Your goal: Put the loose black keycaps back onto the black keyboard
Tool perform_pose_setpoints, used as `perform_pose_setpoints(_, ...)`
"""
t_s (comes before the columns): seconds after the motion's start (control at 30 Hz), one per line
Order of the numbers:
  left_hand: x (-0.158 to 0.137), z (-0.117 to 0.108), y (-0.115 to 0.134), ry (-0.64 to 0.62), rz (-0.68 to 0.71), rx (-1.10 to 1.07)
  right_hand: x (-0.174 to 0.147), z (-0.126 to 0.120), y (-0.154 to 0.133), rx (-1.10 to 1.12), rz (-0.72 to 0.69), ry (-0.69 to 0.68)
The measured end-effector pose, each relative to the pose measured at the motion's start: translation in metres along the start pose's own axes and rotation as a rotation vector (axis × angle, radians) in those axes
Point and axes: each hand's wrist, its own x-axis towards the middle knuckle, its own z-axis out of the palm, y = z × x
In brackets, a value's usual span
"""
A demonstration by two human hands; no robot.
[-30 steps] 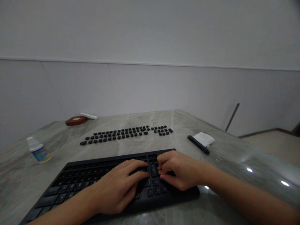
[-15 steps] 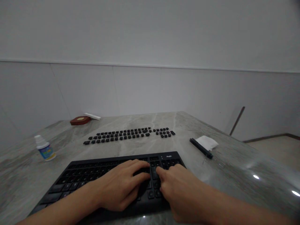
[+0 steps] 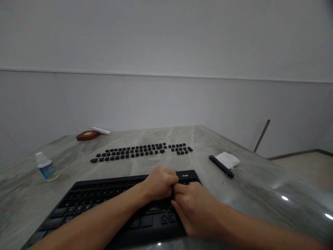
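Observation:
A black keyboard lies in front of me, with keycaps gone from many of its places. My left hand is closed above the keyboard's right part, knuckles up. Right beside it, my right hand is closed too, with its fingertips meeting the left hand's over the keys. Whatever the fingers pinch is hidden behind the knuckles. Beyond the keyboard, loose black keycaps are laid out in rows on the grey marbled table.
A white spray bottle with a blue label stands at the left. Near the wall lie a dark red box and a white bar-shaped item. At the right, a black rod-shaped object lies beside a white tissue.
My left hand has moved up and right, and its spread fingers have closed against my right hand. The right hand stays near the same place, its fingers still curled.

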Motion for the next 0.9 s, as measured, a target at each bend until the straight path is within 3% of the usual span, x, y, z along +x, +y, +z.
perform_pose_setpoints(0.1, -0.003, 0.000, 0.004, -0.019, -0.091, -0.080, 0.005, 0.009, 0.003, -0.020, -0.130, 0.325)
perform_pose_setpoints(0.17, -0.004, -0.004, 0.005, -0.088, -0.133, -0.110, 0.013, 0.009, -0.004, -0.031, -0.284, 0.440)
perform_pose_setpoints(0.3, -0.001, -0.007, 0.003, -0.283, -0.179, -0.216, 0.039, 0.001, -0.031, -0.028, -0.540, 0.358)
perform_pose_setpoints(0.43, 0.002, -0.012, -0.001, -0.310, -0.218, -0.465, 0.066, 0.000, -0.043, -0.045, -0.653, 0.349)
perform_pose_setpoints(0.57, -0.008, -0.011, -0.008, -0.190, -0.375, -0.611, 0.081, 0.001, -0.027, -0.098, -0.597, 0.341)
perform_pose_setpoints(0.67, -0.032, 0.005, -0.013, 0.028, -0.588, -0.621, 0.083, 0.000, -0.007, -0.118, -0.603, 0.343)
perform_pose_setpoints(0.73, -0.050, 0.019, -0.014, 0.263, -0.870, -0.704, 0.082, 0.000, 0.001, -0.108, -0.573, 0.350)
perform_pose_setpoints(0.8, -0.060, 0.029, -0.013, 0.322, -0.889, -0.868, 0.081, 0.003, 0.004, -0.082, -0.544, 0.378)
perform_pose_setpoints(0.9, -0.055, 0.031, -0.010, 0.261, -0.767, -0.993, 0.081, 0.010, 0.005, -0.059, -0.555, 0.506)
